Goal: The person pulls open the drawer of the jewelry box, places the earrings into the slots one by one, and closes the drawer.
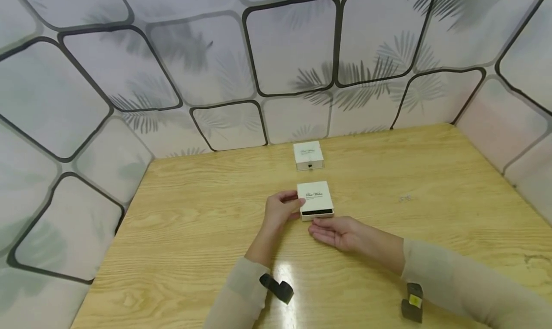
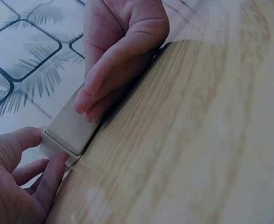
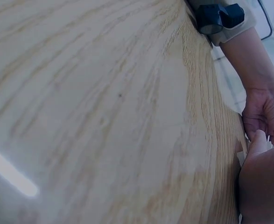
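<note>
A white cardboard drawer box (image 1: 315, 195) with dark script lettering lies on the table, a dark gap showing along its front edge. My left hand (image 1: 280, 210) grips its left side, thumb on the lid and fingers along the side. Against the box's front edge my right hand (image 1: 338, 231) rests its fingertips, the fingers nearly straight. In the left wrist view the box (image 2: 71, 126) sits between the left hand (image 2: 15, 179) and the right hand (image 2: 122, 51). Both hands largely hide the box in the right wrist view.
Behind stands a second white box (image 1: 308, 155) with similar lettering and a small dark tab at its front. A small clear or silvery item (image 1: 405, 198), too small to tell, lies to the right. Patterned fabric (image 1: 293, 46) borders the wooden table (image 1: 181, 252) at the back and sides.
</note>
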### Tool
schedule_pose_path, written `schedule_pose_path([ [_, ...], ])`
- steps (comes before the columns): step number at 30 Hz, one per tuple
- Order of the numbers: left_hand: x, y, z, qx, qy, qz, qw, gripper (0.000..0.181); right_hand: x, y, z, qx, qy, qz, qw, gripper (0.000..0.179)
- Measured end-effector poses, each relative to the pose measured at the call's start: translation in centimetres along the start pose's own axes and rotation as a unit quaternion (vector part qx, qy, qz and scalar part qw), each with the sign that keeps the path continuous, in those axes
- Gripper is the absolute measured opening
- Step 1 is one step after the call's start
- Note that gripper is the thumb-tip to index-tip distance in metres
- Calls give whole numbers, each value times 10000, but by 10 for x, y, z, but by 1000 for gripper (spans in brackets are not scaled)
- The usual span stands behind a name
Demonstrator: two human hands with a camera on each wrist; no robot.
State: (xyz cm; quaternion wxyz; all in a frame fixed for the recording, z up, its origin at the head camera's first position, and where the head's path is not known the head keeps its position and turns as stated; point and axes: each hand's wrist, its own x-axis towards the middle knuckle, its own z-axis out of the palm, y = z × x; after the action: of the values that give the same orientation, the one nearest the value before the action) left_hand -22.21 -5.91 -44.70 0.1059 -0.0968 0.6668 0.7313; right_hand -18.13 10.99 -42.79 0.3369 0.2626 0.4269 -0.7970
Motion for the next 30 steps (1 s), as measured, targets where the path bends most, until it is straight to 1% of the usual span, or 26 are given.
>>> schedule_pose_path([
  [8, -2, 3, 0, 98, 0, -13, 10000, 43, -7, 4, 0, -55, -58, -18, 10000, 9],
  [15, -3, 1, 3, 134, -34, 39, 9999, 40, -8, 4, 0, -5, -26, -2, 10000, 11],
  [21, -3, 1, 5, 111, -53, 113, 9999, 42, -8, 4, -2, -11, -38, 22, 10000, 13],
  [27, -3, 1, 4, 95, -43, 210, 9997, 42, -9, 5, -2, 1, 29, -17, 10000, 5],
  [30, -2, 0, 3, 84, -49, 230, 9997, 43, -9, 6, -2, -12, 52, -53, 10000, 4],
])
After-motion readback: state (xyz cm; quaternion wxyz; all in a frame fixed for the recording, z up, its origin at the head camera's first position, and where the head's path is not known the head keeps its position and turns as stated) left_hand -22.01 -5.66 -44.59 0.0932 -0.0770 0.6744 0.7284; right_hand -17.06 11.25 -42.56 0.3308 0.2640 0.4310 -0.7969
